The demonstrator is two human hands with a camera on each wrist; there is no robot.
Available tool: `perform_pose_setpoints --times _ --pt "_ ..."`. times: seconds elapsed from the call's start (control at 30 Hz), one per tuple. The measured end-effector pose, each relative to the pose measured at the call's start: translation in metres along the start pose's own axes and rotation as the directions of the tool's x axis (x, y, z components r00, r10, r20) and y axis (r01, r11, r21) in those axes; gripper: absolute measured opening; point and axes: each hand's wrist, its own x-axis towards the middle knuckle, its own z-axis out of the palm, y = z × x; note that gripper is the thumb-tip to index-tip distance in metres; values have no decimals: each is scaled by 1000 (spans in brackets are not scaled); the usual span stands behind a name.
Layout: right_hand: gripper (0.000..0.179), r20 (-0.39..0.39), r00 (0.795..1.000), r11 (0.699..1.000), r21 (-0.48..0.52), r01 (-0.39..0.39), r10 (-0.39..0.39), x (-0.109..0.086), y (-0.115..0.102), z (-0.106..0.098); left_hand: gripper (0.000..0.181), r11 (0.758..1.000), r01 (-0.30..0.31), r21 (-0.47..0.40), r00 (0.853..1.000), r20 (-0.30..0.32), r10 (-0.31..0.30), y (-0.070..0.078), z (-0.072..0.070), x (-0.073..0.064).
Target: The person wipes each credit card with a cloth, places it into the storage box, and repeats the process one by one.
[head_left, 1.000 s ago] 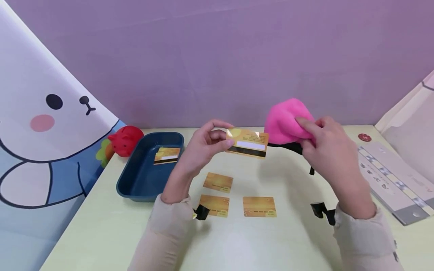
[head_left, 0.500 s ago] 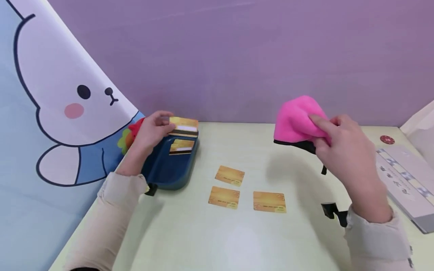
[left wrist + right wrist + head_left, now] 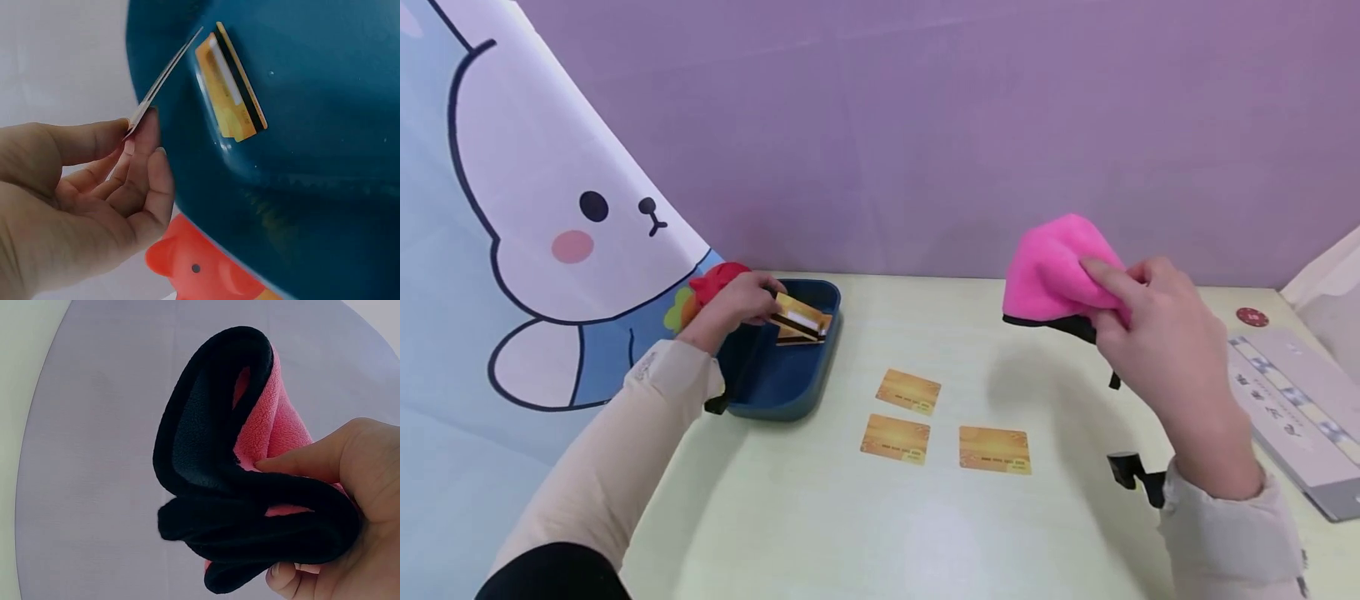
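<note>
My left hand (image 3: 741, 302) pinches a gold bank card (image 3: 795, 313) between thumb and fingers at the left of a dark blue tray (image 3: 775, 408). In the left wrist view this card is seen nearly edge-on, tilted over the tray's wall. Beneath it, gold cards (image 3: 231, 87) lie overlapping on the tray floor, stripe side up. On the other side, my right hand (image 3: 1176, 350) holds up a bunched pink fleece hat (image 3: 1056, 271) by its side. Its black edging and dark lining show folded in the right wrist view.
Three gold cards (image 3: 907, 391) lie face up mid-table. A red toy pig (image 3: 718, 279) stands against the tray's left side, partly behind my hand. At right are a grey flat box (image 3: 1292, 408) and a red chip (image 3: 1252, 317). A purple cloth backs the table.
My left hand has carried its card leftward from mid-table to the tray, then lowered and tilted it there. The right hand still holds the hat aloft. The view has shifted left.
</note>
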Motion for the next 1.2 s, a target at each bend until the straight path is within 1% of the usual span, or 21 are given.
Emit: perform_pose_setpoints --times 0.17,0.2,0.27,0.33,0.4,0.43,0.5,0.53,0.57,0.6,0.67,0.73,0.77,0.83,0.9,0.93,0.97,1.0,1.03,1.1,1.2 --pt "43 -25 1000 1000 11 4 -4 -1 0 1 45 998 23 57 1000 -4 -23 6 2 7" --pt "43 -31 1000 1000 12 5 -5 -1 0 1 46 996 27 84 1000 -12 -26 6 2 7" --pt "43 -44 999 1000 13 10 -9 -1 -1 1 48 984 10 176 999 -40 -3 8 1 7" --pt "43 -51 999 1000 14 14 -13 -1 -2 0 49 962 -30 270 996 -72 51 12 2 4" --pt "43 -57 998 1000 16 16 -15 -1 -3 -1 48 942 -110 318 986 -86 145 20 8 -4" --pt "43 -60 998 1000 16 20 -19 -1 -4 -2 46 931 -167 324 976 -82 203 26 13 -9" --pt "43 -67 997 999 16 28 -27 -2 -5 -4 42 903 -295 311 947 -29 320 41 26 -21" --pt "43 -70 997 999 17 29 -28 -2 -5 -5 41 883 -358 304 929 20 370 51 34 -28" --pt "43 -75 997 999 16 31 -29 -2 -5 -6 41 856 -418 305 907 79 414 60 43 -35" --pt "43 -77 997 999 16 30 -29 -2 -6 -7 41 828 -462 317 886 143 440 68 53 -41" --pt "43 -82 996 1000 15 28 -26 -2 -6 -9 43 772 -530 352 846 288 449 83 75 -50" --pt "44 -84 996 1000 14 21 -20 -3 -7 -10 49 710 -564 423 817 414 402 92 97 -54" --pt "44 -84 996 1000 16 18 -17 -4 -7 -11 52 677 -572 462 808 460 368 94 107 -55" --pt "44 -87 996 1000 17 22 -20 -4 -7 -11 58 611 -577 542 802 517 300 95 126 -56" --pt "44 -91 996 1000 17 25 -24 -5 -8 -11 64 534 -577 618 806 535 251 93 140 -54" --pt "44 -93 995 1000 16 24 -22 -6 -8 -11 66 510 -573 642 811 535 238 92 144 -53" --pt "43 -96 995 1000 17 24 -22 -6 -8 -12 68 493 -569 658 815 532 231 91 147 -51" --pt "43 -99 995 1000 16 26 -25 -7 -8 -12 70 483 -566 668 818 528 227 90 150 -49" --pt "43 -100 995 1000 15 25 -23 -7 -8 -12 72 483 -563 671 820 526 226 89 151 -47" --pt "43 -99 995 1000 14 22 -20 -8 -9 -13 74 499 -556 665 824 521 223 88 151 -44" --pt "43 -91 996 1000 10 14 -13 -8 -10 -14 73 513 -544 664 831 513 217 87 148 -39"
